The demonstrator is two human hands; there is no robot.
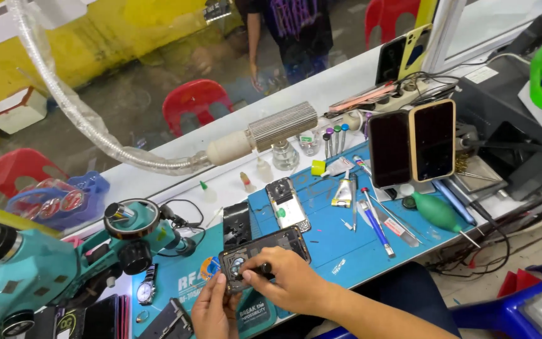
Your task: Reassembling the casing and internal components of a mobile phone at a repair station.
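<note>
Head view looks down on my two hands at the near edge of the blue work mat [340, 248]. My left hand [213, 311] is curled around the lower corner of an opened phone [265, 254], steadying it flat on the mat with its back cover off and its insides showing. My right hand [286, 279] is closed on a small dark tool [255, 271], whose tip touches the phone near its camera end. Just left of my hands lie a wristwatch [146, 287] and the teal microscope [45, 263], which hangs over the mat's left part. Beyond the opened phone lies a second phone [288, 204], also open, with a dark phone part [237, 223] just beside it. To the right on the mat are a small tube [342, 193], tweezers [354, 204], a blue-handled tool [377, 226] and a green rubber blower [437, 212]. Farther back, two phones [412, 145] stand upright side by side, screens dark. Behind them, a clear ribbed hose [89, 119] runs to a ribbed metal nozzle [281, 125] above small bottles [285, 155]. Past the glass are red plastic chairs [194, 100], and a person [293, 31] stands there.
</note>
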